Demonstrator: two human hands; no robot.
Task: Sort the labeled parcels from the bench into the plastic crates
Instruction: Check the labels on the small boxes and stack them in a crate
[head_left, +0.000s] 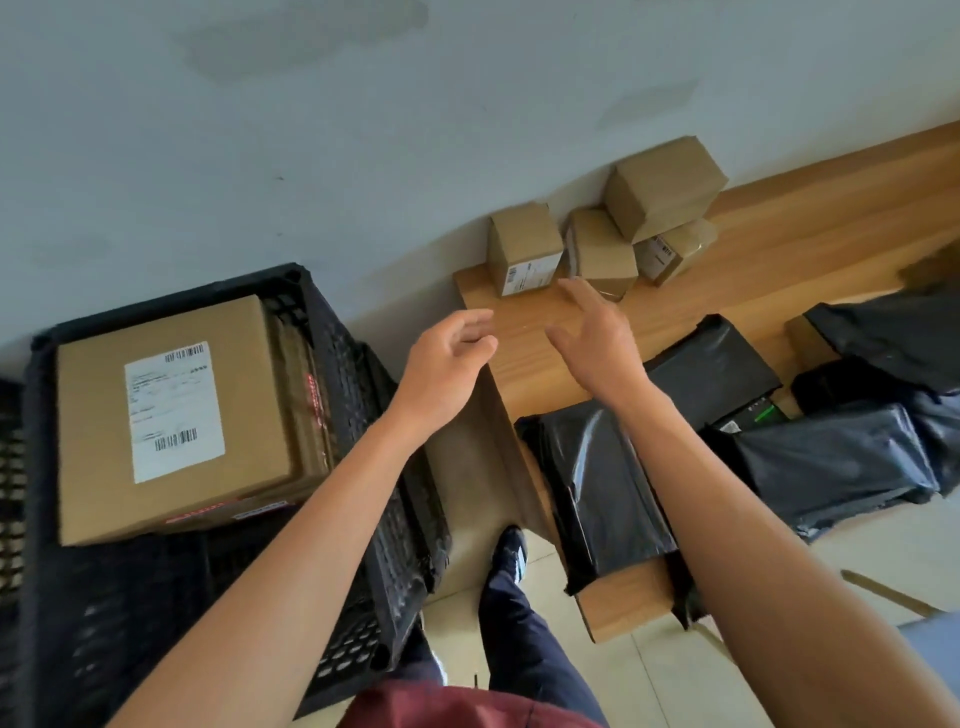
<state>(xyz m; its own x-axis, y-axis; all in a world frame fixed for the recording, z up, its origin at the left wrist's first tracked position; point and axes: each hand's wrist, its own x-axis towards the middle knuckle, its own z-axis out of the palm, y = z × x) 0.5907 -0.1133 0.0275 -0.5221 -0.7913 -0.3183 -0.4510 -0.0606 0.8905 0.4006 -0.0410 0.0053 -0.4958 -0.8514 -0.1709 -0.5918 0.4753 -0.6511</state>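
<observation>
My left hand (449, 358) and right hand (597, 338) are both loose and hold nothing — they hang over the bare end of the wooden bench (524, 358). Small brown boxes (597, 244) sit just past my fingers by the wall, and black bags (613, 483) lie on the bench too. One big labeled box (171, 415) is in the black crate (358, 415) — on my left.

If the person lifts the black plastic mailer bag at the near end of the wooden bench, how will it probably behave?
The black plastic mailer bag looks wrinkled and soft, so it will probably sag rather than stay stiff. Its glossy film may feel slippery to a hand. It lies flat and overhangs the wooden bench edge, so it should slide, not roll.
</observation>
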